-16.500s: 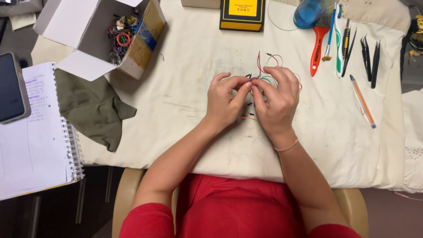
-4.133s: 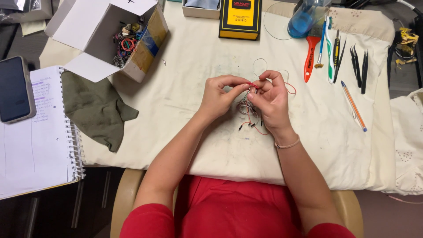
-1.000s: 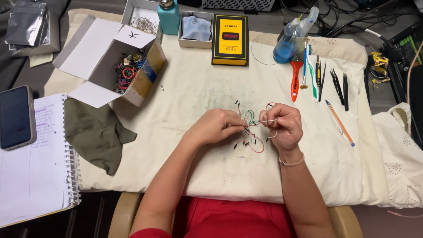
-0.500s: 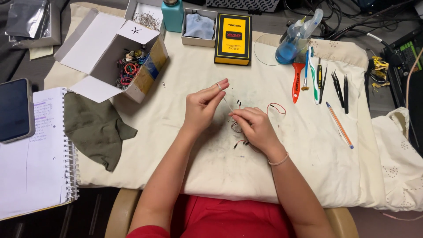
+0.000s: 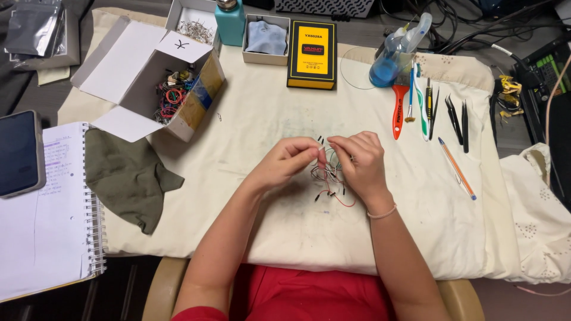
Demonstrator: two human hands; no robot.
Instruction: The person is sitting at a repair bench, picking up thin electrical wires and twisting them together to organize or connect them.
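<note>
Red and black jumper wires (image 5: 328, 178) bunched at mid-cloth (image 5: 250, 119). Left hand (image 5: 284, 161), half a second ago raised and apart, has rejoined right hand (image 5: 360, 160); both now pinch the wires between fingertips, so untangling resumes.

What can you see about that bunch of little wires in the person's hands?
The bundle of jumper wires is a small tangle of thin, flexible leads, mostly black with at least one red one, ending in small dark plug tips. It sits mid-table on the cream cloth. The left hand and right hand pinch its top between their fingertips, while loose ends, including a red loop, trail onto the cloth towards the person.
</note>
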